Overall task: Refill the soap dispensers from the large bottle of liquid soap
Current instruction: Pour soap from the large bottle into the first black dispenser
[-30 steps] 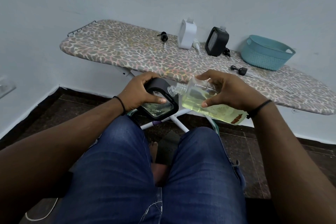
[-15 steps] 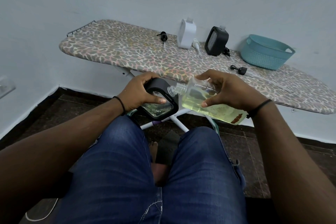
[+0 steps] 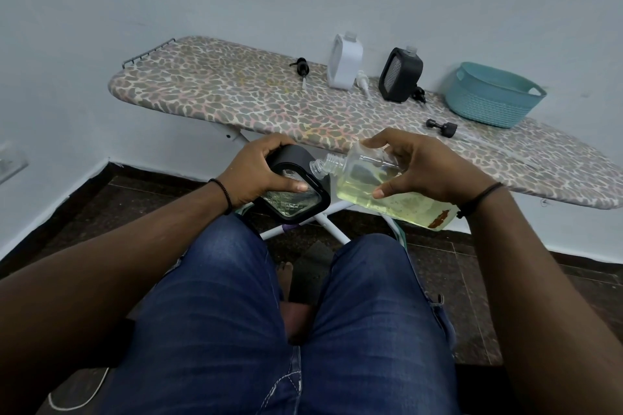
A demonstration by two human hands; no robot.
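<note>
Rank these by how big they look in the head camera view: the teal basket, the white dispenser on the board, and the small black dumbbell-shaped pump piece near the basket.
1. teal basket
2. white dispenser
3. black pump piece

All three sit at a similar depth on the ironing board, so nearness hardly skews this.

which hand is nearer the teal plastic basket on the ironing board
Right. The right hand, gripping the clear bottle of yellow soap, sits below and left of the teal plastic basket; the left hand, holding the black-framed dispenser, is farther left.
</note>
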